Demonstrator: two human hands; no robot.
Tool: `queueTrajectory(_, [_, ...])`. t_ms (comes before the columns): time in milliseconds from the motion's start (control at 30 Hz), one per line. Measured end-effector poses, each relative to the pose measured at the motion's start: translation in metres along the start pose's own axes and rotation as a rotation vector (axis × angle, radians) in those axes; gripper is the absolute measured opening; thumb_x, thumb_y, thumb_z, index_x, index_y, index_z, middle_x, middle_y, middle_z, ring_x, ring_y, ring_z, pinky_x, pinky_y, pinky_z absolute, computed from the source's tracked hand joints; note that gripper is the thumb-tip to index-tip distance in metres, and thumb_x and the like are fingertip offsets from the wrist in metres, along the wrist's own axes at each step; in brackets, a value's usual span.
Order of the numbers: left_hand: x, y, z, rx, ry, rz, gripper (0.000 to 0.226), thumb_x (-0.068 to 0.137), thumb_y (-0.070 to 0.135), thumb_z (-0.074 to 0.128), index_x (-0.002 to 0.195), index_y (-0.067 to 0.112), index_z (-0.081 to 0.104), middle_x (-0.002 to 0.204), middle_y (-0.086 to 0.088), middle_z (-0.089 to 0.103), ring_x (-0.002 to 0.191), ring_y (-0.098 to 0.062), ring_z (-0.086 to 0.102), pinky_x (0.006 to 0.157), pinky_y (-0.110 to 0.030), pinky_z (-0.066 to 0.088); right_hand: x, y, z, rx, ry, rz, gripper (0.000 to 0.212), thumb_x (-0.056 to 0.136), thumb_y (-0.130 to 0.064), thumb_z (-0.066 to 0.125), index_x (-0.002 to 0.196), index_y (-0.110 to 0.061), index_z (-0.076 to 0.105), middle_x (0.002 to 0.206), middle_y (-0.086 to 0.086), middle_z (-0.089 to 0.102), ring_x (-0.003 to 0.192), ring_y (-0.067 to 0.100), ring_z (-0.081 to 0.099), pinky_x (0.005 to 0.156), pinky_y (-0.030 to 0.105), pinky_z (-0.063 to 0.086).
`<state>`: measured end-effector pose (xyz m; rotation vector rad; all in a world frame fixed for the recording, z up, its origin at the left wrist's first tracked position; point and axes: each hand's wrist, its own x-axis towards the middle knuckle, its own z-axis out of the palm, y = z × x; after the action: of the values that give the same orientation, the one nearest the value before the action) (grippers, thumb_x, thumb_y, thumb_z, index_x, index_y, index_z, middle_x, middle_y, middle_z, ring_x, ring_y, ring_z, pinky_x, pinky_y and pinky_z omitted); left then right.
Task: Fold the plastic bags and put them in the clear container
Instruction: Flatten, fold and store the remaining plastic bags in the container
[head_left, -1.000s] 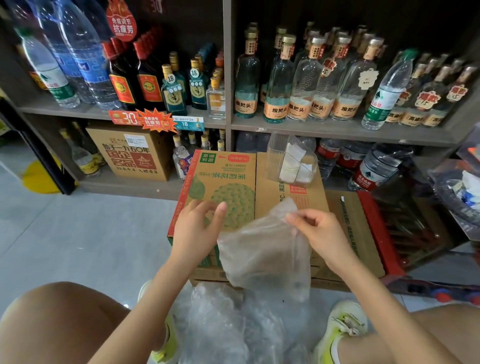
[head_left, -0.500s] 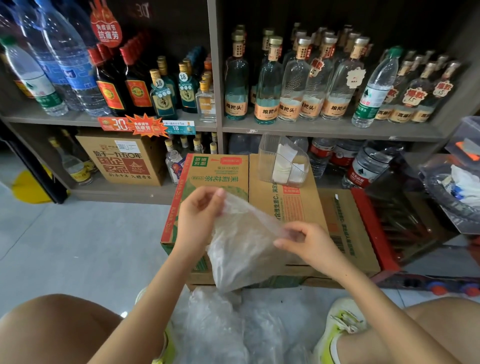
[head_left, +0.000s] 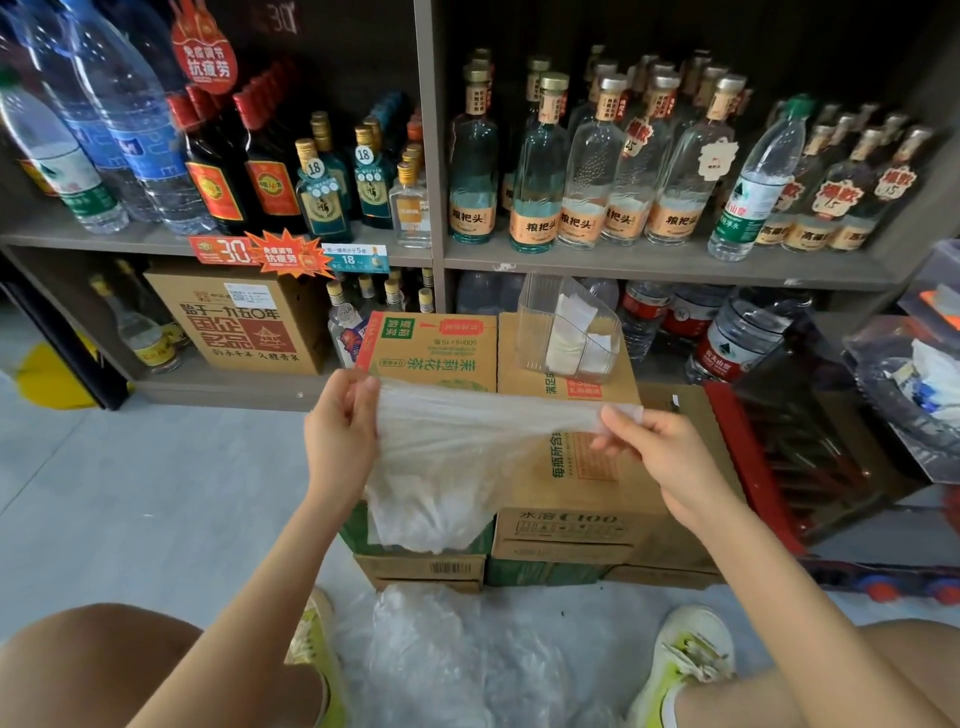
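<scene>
Left hand (head_left: 340, 441) is raised above the cartons, with thumb and fingers pinched on the left upper corner of a thin, translucent plastic bag (head_left: 452, 467). The bag is held in the air. Its top edge is drawn taut between the two hands and its body is hung down in front of the cartons.

Below it, near the person and between two yellow-green shoes (head_left: 685, 660), a loose heap of further plastic bags (head_left: 441, 660) is laid on the floor. Behind the held bag, a green-printed carton (head_left: 431, 353) and a brown carton (head_left: 597, 488) are stood side by side, touching, on top of further cartons.

On the far end of the brown carton the clear container (head_left: 569, 332) is set. White folded pieces are seen inside it, divided between compartments; what they are cannot be told.

Right hand (head_left: 660, 457) is closed on the right upper corner of the bag. The edge is pinched between thumb and forefinger, and the remaining fingers are curled beneath. Far behind everything, shelves (head_left: 623, 262) stocked with bottles are noted.
</scene>
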<state>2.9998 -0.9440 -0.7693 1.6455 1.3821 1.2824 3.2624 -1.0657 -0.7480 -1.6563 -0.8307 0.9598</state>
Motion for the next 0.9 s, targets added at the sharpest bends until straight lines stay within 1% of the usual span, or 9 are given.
queueTrajectory(133, [0.025,-0.020,0.029,0.105,0.013,-0.113,0.021,0.102,0.026,0.043,0.097,0.009,0.054,0.060,0.001,0.048,0.052,-0.019,0.043,0.052,-0.030,0.032,0.026,0.001,0.016,-0.146,0.253,-0.062,0.033,0.090,-0.037,0.061,0.115,-0.015,0.063,0.094,-0.007,0.065,0.087,0.009,0.060,0.074,0.023,0.047])
queueTrajectory(200, [0.040,-0.028,0.041,0.118,0.014,-0.277,0.027,0.102,0.029,0.041,0.110,0.006,0.054,0.078,-0.003,0.058,0.072,-0.026,0.056,0.064,-0.033,0.042,0.025,0.004,0.022,-0.292,0.277,-0.126,0.042,0.088,-0.044,0.062,0.122,-0.019,0.058,0.095,-0.015,0.060,0.089,0.004,0.058,0.082,0.028,0.048])
queueTrajectory(300, [0.059,-0.039,0.048,0.082,-0.079,-0.505,0.048,0.098,0.044,0.044,0.128,0.008,0.048,0.115,-0.013,0.062,0.105,-0.034,0.060,0.090,-0.046,0.050,0.019,0.016,0.039,-0.416,0.069,-0.146,0.053,0.085,-0.046,0.063,0.132,-0.024,0.051,0.111,-0.015,0.058,0.099,0.003,0.055,0.088,0.024,0.045])
queueTrajectory(367, [0.065,-0.041,0.045,-0.025,-0.146,-0.596,0.061,0.094,0.056,0.044,0.131,0.009,0.045,0.122,-0.015,0.058,0.111,-0.035,0.057,0.096,-0.051,0.048,0.016,0.028,0.055,-0.432,-0.081,-0.113,0.064,0.083,-0.049,0.064,0.139,-0.028,0.043,0.126,-0.014,0.052,0.112,0.003,0.049,0.096,0.026,0.041])
queueTrajectory(433, [0.060,-0.036,0.035,-0.125,-0.167,-0.635,0.064,0.091,0.060,0.048,0.131,0.011,0.042,0.117,-0.011,0.056,0.104,-0.029,0.058,0.091,-0.048,0.051,0.018,0.041,0.070,-0.457,-0.158,-0.083,0.075,0.078,-0.054,0.065,0.143,-0.029,0.037,0.132,-0.013,0.048,0.119,0.006,0.046,0.101,0.030,0.039])
queueTrajectory(533, [0.032,-0.038,0.019,-0.031,-0.194,-0.641,0.050,0.094,0.050,0.052,0.121,0.007,0.048,0.098,-0.011,0.059,0.081,-0.026,0.061,0.076,-0.044,0.056,0.023,0.061,0.089,-0.643,-0.118,-0.075,0.079,0.072,-0.069,0.058,0.138,-0.027,0.045,0.132,-0.008,0.053,0.122,0.015,0.047,0.103,0.040,0.039])
queueTrajectory(667, [-0.012,-0.037,0.007,-0.120,-0.298,-0.757,0.025,0.096,0.043,0.053,0.091,0.019,0.055,0.084,-0.022,0.068,0.072,-0.036,0.067,0.076,-0.048,0.058,0.022,0.080,0.106,-0.852,0.048,-0.181,0.052,0.077,-0.071,0.056,0.112,-0.034,0.066,0.114,-0.010,0.058,0.109,0.016,0.048,0.089,0.030,0.030])
queueTrajectory(800, [-0.014,-0.036,0.013,-0.259,-0.215,-0.782,0.015,0.094,0.018,0.061,0.084,0.007,0.058,0.067,-0.014,0.062,0.052,-0.022,0.055,0.060,-0.034,0.049,0.020,0.081,0.117,-0.800,0.131,-0.237,0.031,0.078,-0.061,0.064,0.090,-0.034,0.073,0.101,-0.013,0.059,0.099,0.015,0.048,0.077,0.030,0.024])
queueTrajectory(900, [-0.009,-0.035,0.015,-0.271,-0.185,-0.809,0.009,0.088,0.002,0.063,0.080,0.002,0.059,0.056,-0.007,0.058,0.048,-0.017,0.049,0.056,-0.028,0.042,0.018,0.083,0.120,-0.764,0.147,-0.256,0.022,0.080,-0.050,0.068,0.081,-0.029,0.073,0.097,-0.013,0.061,0.095,0.014,0.048,0.076,0.030,0.021])
